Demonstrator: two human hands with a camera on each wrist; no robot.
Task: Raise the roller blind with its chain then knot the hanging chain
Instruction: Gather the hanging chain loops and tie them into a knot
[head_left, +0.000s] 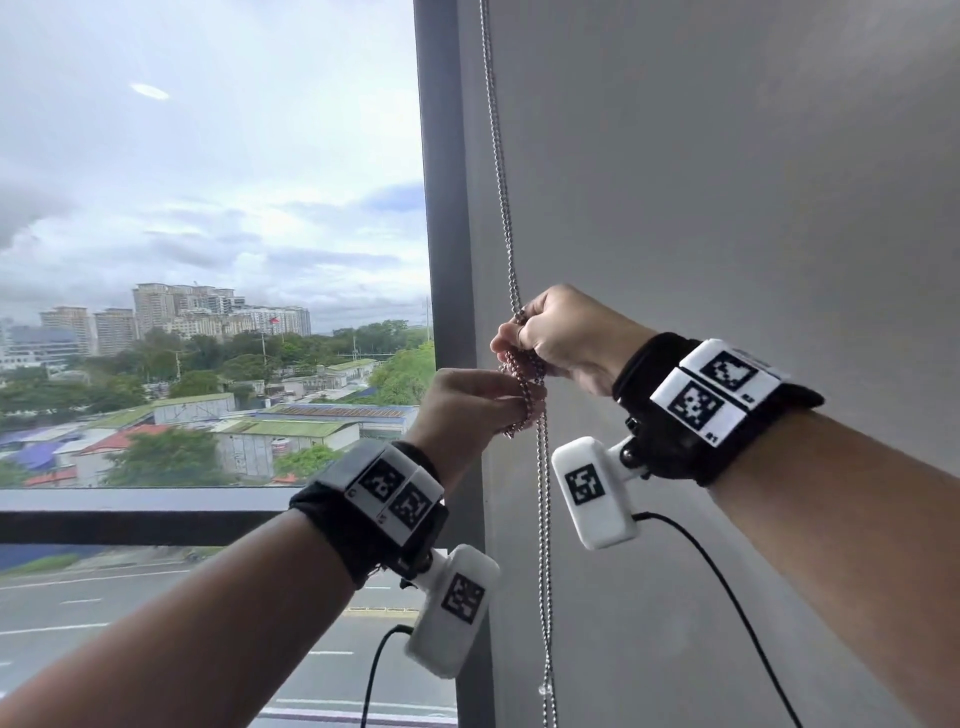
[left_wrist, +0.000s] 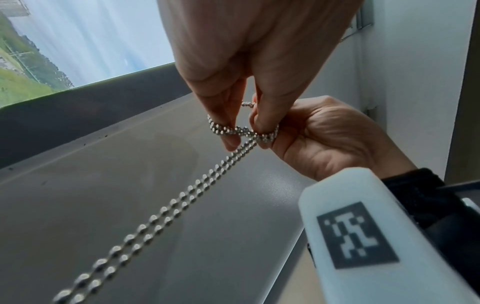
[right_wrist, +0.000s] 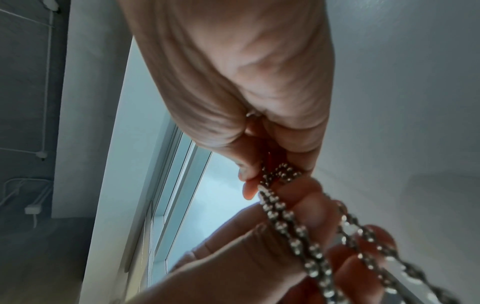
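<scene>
Where grey wall (head_left: 727, 182) meets window (head_left: 208, 208), hands pinching chain (head_left: 501, 171)

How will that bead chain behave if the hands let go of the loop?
Likely floppy: the chain bends tightly round the left hand's fingers. Its smooth metal beads look slippery, so a loose loop may slide open. The strands below the right hand hang straight, suggesting some weight.

High-rise buildings (head_left: 171, 312), green trees (head_left: 218, 358) and a road (head_left: 104, 608) are being seen through the window, under a cloudy sky (head_left: 208, 156).
</scene>
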